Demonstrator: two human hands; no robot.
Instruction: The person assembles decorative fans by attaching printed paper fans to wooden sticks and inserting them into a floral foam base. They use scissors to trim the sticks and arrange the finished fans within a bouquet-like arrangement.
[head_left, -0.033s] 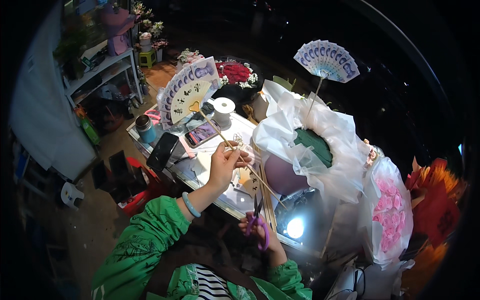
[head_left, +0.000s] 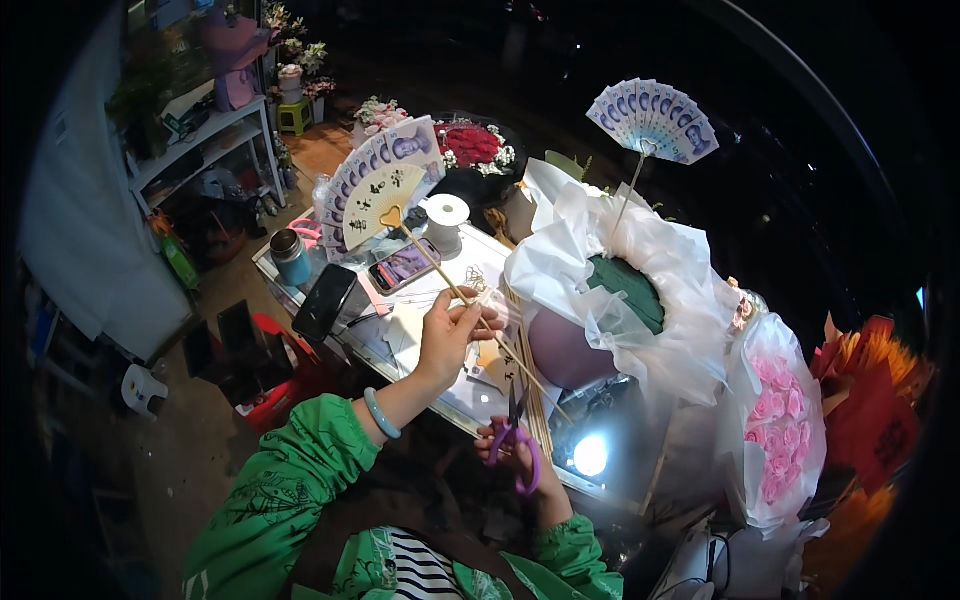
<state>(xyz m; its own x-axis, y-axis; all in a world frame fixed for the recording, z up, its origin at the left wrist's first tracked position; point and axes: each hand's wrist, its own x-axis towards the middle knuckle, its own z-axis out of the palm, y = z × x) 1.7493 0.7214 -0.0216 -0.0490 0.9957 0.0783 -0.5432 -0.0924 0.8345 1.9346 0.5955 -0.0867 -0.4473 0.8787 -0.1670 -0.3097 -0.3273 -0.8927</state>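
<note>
Over the bench (head_left: 485, 250), pinches a fan stick (head_left: 429, 259) in left grip (head_left: 447, 335), purple scissors (head_left: 514, 431) in right grip (head_left: 522, 460). Shifts only slightly, keeping both holds.

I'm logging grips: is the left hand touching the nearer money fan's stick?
Touching: the head view shows the left hand holding the stick between thumb and fingers.

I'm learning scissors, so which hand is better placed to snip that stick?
Probably the right hand: it holds the purple scissors near the stick; the left hand is busy gripping it.
</note>
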